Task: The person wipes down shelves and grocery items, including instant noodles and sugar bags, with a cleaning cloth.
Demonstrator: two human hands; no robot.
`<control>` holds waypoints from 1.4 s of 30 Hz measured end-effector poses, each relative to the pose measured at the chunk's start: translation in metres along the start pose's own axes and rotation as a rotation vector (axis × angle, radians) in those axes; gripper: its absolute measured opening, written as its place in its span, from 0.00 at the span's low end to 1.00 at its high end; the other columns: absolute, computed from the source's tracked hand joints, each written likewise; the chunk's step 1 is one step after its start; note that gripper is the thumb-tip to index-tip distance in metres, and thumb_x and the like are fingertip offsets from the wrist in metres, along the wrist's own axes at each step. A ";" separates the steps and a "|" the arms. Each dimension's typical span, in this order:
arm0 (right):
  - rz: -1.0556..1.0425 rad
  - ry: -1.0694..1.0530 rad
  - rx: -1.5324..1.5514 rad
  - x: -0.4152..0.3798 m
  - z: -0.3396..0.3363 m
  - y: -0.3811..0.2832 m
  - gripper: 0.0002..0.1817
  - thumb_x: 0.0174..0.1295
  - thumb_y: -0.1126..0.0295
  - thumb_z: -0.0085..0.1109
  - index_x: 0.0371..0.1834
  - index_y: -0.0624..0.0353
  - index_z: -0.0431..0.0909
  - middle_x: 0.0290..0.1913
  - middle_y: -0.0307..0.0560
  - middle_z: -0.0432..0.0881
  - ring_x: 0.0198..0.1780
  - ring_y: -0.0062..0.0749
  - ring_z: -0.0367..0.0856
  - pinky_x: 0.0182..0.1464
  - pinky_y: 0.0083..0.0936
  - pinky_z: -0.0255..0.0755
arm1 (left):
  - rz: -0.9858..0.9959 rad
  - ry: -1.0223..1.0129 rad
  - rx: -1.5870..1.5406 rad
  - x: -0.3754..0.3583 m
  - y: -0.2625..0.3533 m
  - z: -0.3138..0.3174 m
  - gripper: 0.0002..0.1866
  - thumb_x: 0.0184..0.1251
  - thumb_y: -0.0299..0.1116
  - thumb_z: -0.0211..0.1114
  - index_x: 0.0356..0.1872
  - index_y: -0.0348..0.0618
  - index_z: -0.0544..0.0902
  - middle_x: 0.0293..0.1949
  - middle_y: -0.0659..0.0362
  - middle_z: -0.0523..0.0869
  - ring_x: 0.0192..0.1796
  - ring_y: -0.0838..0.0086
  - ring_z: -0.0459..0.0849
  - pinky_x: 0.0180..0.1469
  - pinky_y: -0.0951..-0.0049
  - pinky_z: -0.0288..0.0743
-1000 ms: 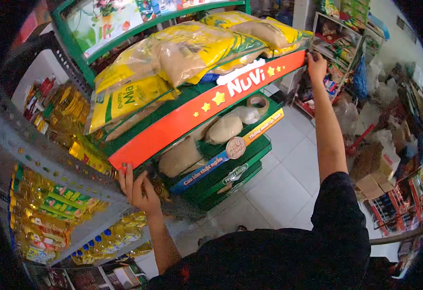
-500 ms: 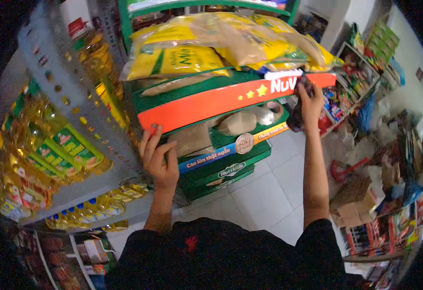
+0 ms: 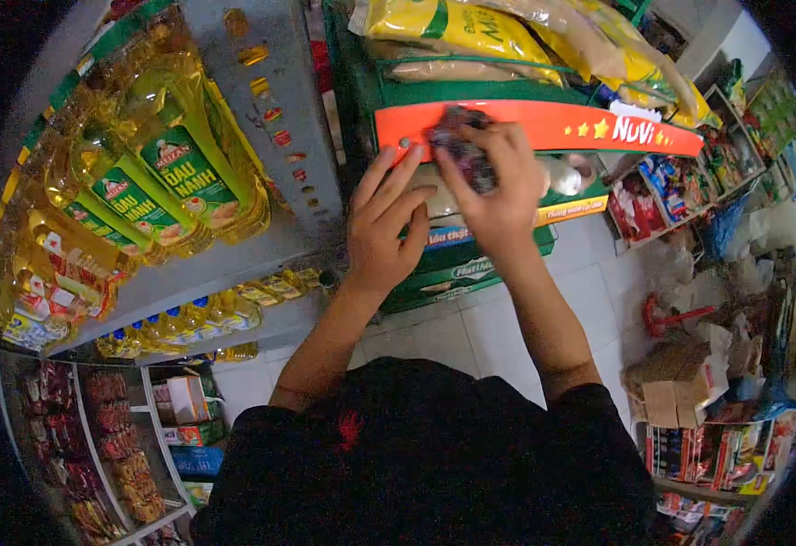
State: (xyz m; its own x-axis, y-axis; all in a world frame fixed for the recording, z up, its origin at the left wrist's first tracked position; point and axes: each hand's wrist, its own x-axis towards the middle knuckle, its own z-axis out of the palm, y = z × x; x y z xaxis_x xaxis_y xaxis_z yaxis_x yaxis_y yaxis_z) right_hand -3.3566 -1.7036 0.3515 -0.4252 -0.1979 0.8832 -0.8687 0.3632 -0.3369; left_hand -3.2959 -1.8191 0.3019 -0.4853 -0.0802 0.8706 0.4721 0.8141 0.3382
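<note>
My right hand [image 3: 512, 189] is closed on a crumpled dark cloth [image 3: 461, 150], which lies against the left part of a red sign strip [image 3: 548, 126] lettered "NuVi" with yellow stars. My left hand [image 3: 385, 235] is just to the left, its fingers extended and their tips at the strip's left end. The strip fronts a green shelf rack [image 3: 457, 280]. Above it lie yellow bags [image 3: 484, 38] filled with something pale brown. Below the strip, partly hidden by my hands, are pale packages on the lower shelf and a blue-and-yellow label strip [image 3: 571, 209].
On the left, a grey metal shelf [image 3: 234, 259] carries large oil bottles [image 3: 175, 150], with smaller bottles [image 3: 188, 318] underneath. Packets fill a rack [image 3: 111, 446] at lower left. To the right are a cardboard box [image 3: 680, 387], a red object [image 3: 675, 314] and more stocked shelves. White floor tiles [image 3: 498, 337] lie below.
My right hand has brought the cloth leftward along the red strip, from near the lettering to the left end. My left hand stays by that end. The view has shifted, so the rack appears farther right.
</note>
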 end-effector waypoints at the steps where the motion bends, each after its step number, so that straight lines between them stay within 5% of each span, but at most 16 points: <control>1: 0.007 -0.007 0.024 -0.002 0.005 -0.006 0.14 0.39 0.76 0.65 0.32 0.63 0.75 0.29 0.48 0.72 0.30 0.37 0.72 0.34 0.23 0.67 | 0.013 0.009 0.003 -0.001 -0.001 0.000 0.08 0.45 0.21 0.57 0.29 0.38 0.79 0.53 0.54 0.73 0.59 0.57 0.66 0.59 0.63 0.59; 9: -0.135 0.006 0.051 -0.029 0.004 0.017 0.20 0.36 0.71 0.66 0.38 0.56 0.76 0.29 0.46 0.69 0.30 0.38 0.72 0.29 0.29 0.69 | 0.046 -0.012 -0.110 -0.003 -0.009 -0.004 0.06 0.44 0.21 0.57 0.27 0.39 0.79 0.53 0.54 0.73 0.60 0.57 0.65 0.60 0.63 0.58; 11: -0.203 -0.101 0.192 -0.055 0.008 0.030 0.19 0.36 0.76 0.65 0.37 0.60 0.76 0.29 0.45 0.70 0.31 0.33 0.71 0.33 0.23 0.66 | 0.057 -0.031 -0.158 -0.001 -0.011 -0.010 0.06 0.45 0.21 0.57 0.27 0.40 0.80 0.53 0.53 0.73 0.60 0.57 0.64 0.60 0.63 0.57; 17: 0.042 -0.506 0.222 -0.179 0.052 0.083 0.19 0.36 0.75 0.64 0.37 0.54 0.76 0.32 0.45 0.70 0.32 0.41 0.72 0.32 0.33 0.69 | -0.049 -0.038 -0.210 -0.041 -0.010 -0.012 0.09 0.48 0.22 0.56 0.31 0.41 0.81 0.51 0.52 0.75 0.61 0.56 0.64 0.59 0.63 0.57; 19: 0.022 -0.514 0.149 -0.191 0.069 0.096 0.19 0.38 0.73 0.63 0.38 0.54 0.75 0.35 0.46 0.70 0.32 0.43 0.73 0.31 0.35 0.70 | -0.241 0.078 -0.118 -0.079 -0.015 0.009 0.09 0.51 0.23 0.55 0.33 0.40 0.81 0.49 0.51 0.76 0.57 0.58 0.69 0.57 0.65 0.61; 23: -0.052 -0.732 0.022 -0.204 0.103 0.114 0.21 0.42 0.72 0.60 0.43 0.52 0.73 0.42 0.49 0.69 0.39 0.44 0.74 0.32 0.34 0.73 | -1.018 -0.238 -0.273 -0.158 -0.029 0.055 0.14 0.58 0.30 0.53 0.45 0.38 0.75 0.47 0.49 0.77 0.46 0.59 0.76 0.49 0.65 0.69; 29: -0.135 -0.692 -0.030 -0.265 0.114 0.130 0.24 0.43 0.74 0.58 0.48 0.50 0.71 0.43 0.49 0.69 0.42 0.43 0.73 0.34 0.34 0.74 | -1.022 -0.490 0.139 -0.235 -0.050 0.081 0.27 0.56 0.37 0.55 0.57 0.41 0.63 0.54 0.44 0.68 0.50 0.51 0.72 0.53 0.58 0.64; 35: -0.105 -0.768 -0.026 -0.261 0.118 0.141 0.26 0.43 0.73 0.58 0.50 0.49 0.70 0.43 0.49 0.69 0.43 0.43 0.73 0.33 0.33 0.74 | -1.216 -0.534 -0.052 -0.225 -0.049 0.082 0.29 0.55 0.38 0.58 0.57 0.39 0.62 0.53 0.43 0.67 0.57 0.50 0.64 0.58 0.57 0.59; 38: 0.003 -0.870 -0.006 -0.245 0.095 0.148 0.25 0.42 0.72 0.59 0.49 0.46 0.70 0.42 0.48 0.69 0.42 0.44 0.73 0.34 0.32 0.74 | -1.034 -0.542 0.105 -0.213 -0.043 0.086 0.28 0.54 0.37 0.59 0.56 0.39 0.63 0.54 0.43 0.67 0.58 0.51 0.62 0.58 0.56 0.58; 42: 0.114 -0.750 0.053 -0.243 0.057 0.181 0.25 0.42 0.71 0.60 0.48 0.44 0.71 0.42 0.48 0.70 0.42 0.43 0.73 0.37 0.33 0.73 | -0.867 -0.591 0.245 -0.215 -0.051 0.105 0.27 0.54 0.36 0.59 0.55 0.37 0.65 0.54 0.43 0.67 0.58 0.51 0.62 0.59 0.56 0.57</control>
State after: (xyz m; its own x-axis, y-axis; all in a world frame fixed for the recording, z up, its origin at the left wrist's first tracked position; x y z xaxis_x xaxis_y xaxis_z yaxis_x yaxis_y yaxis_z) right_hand -3.4255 -1.6412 0.0576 -0.5556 -0.7346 0.3895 -0.8118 0.3779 -0.4452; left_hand -3.2931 -1.7827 0.0600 -0.8934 -0.4479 0.0359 -0.3321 0.7120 0.6187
